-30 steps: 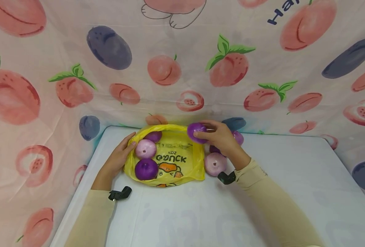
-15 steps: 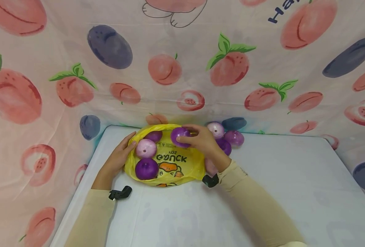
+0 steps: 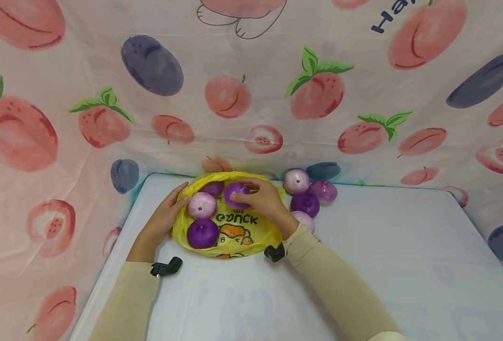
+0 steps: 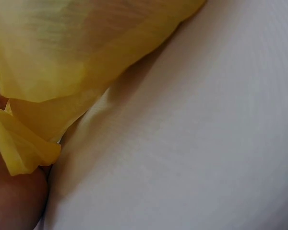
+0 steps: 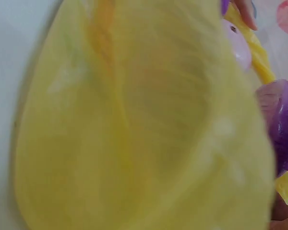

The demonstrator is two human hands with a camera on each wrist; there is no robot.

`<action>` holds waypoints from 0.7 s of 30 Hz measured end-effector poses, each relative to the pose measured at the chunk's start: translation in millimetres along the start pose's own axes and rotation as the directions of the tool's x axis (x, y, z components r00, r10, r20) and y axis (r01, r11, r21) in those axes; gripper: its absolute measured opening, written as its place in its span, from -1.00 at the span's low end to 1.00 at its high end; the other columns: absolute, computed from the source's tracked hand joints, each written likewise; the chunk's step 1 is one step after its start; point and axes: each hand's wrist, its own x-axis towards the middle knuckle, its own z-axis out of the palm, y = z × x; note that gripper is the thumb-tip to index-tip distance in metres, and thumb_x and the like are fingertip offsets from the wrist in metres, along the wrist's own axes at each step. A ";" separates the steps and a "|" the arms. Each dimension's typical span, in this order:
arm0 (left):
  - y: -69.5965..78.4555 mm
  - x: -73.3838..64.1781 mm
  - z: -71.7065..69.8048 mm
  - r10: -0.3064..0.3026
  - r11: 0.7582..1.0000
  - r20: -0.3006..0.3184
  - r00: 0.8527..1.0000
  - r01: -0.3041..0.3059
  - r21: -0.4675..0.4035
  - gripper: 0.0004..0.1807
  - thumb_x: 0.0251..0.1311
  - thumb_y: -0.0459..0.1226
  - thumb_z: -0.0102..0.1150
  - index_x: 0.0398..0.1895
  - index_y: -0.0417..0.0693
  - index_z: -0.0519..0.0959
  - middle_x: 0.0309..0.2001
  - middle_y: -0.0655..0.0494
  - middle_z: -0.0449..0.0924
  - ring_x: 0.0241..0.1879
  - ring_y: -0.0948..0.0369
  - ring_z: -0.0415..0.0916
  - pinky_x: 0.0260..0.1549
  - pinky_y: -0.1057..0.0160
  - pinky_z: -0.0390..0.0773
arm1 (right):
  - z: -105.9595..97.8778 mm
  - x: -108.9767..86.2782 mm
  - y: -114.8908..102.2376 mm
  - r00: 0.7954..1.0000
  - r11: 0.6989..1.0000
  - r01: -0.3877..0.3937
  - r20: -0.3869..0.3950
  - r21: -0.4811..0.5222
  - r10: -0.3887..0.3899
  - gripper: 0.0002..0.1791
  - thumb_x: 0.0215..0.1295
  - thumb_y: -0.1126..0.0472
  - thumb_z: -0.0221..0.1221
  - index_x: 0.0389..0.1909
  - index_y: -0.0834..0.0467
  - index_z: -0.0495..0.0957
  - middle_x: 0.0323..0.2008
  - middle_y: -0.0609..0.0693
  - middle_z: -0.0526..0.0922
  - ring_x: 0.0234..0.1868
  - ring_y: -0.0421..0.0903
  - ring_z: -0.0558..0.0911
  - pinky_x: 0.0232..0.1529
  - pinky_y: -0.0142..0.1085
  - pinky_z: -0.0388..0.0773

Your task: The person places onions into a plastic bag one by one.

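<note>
A yellow plastic bag (image 3: pixel 251 227) with a duck print lies with its mouth spread toward me. My left hand (image 3: pixel 167 213) grips its left rim, thumb over the edge; in the left wrist view a bit of skin (image 4: pixel 14 199) shows beneath the yellow film. My right hand (image 3: pixel 265 199) pinches a glossy purple ball (image 3: pixel 234 194) between thumb and fingers, inside the bag's mouth at its upper part. In the right wrist view this purple ball (image 5: pixel 285 127) shows a pale, streaked patch. Along the bag's left side sit a light pink ball (image 3: pixel 202 205) and two purple balls, one lower (image 3: pixel 203 233), one upper (image 3: pixel 213 188).
Right of the bag, a second group of balls rests on the white table (image 3: pixel 383 265): a pink one (image 3: pixel 296 181), a mauve one (image 3: pixel 323 191), a dark purple one (image 3: pixel 304 204) and a pink one (image 3: pixel 304 220) partly behind my right wrist. A fruit-print cloth (image 3: pixel 234 57) hangs behind the table.
My right hand has carried the purple ball leftward from the bag's right rim into its mouth, uncovering more of the balls on the right. The left hand stays on the rim.
</note>
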 end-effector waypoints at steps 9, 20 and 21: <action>0.6 -0.4 0.4 -0.006 1.000 -0.004 1.000 0.006 0.005 -0.27 0.48 0.17 -0.03 0.63 0.45 0.03 0.67 0.15 -0.10 0.65 0.01 -0.18 0.57 -0.16 -0.02 | 14.5 9.1 3.0 0.999 0.991 0.033 -0.026 -0.128 -0.037 -0.33 0.01 -0.15 0.55 0.18 -0.04 0.68 0.15 0.00 0.70 0.24 0.01 0.61 0.18 -0.15 0.64; 2.2 -2.0 1.0 -0.004 1.000 0.000 1.000 0.004 -0.009 -0.27 0.49 0.16 -0.03 0.64 0.41 0.03 0.67 0.14 -0.10 0.65 0.02 -0.17 0.57 -0.15 -0.01 | 27.8 16.6 5.1 0.999 0.986 0.017 -0.042 -0.164 -0.024 -0.30 0.03 -0.16 0.54 0.21 0.01 0.65 0.18 0.02 0.68 0.22 0.01 0.61 0.23 -0.14 0.60; 2.4 -2.1 1.1 -0.003 1.000 0.001 1.000 0.004 -0.011 -0.27 0.49 0.15 -0.03 0.64 0.41 0.03 0.67 0.14 -0.10 0.64 0.02 -0.16 0.57 -0.14 -0.01 | 28.4 17.0 5.1 0.999 0.987 0.014 -0.044 -0.162 -0.022 -0.30 0.03 -0.15 0.54 0.21 0.02 0.65 0.18 0.03 0.69 0.22 0.01 0.62 0.22 -0.14 0.60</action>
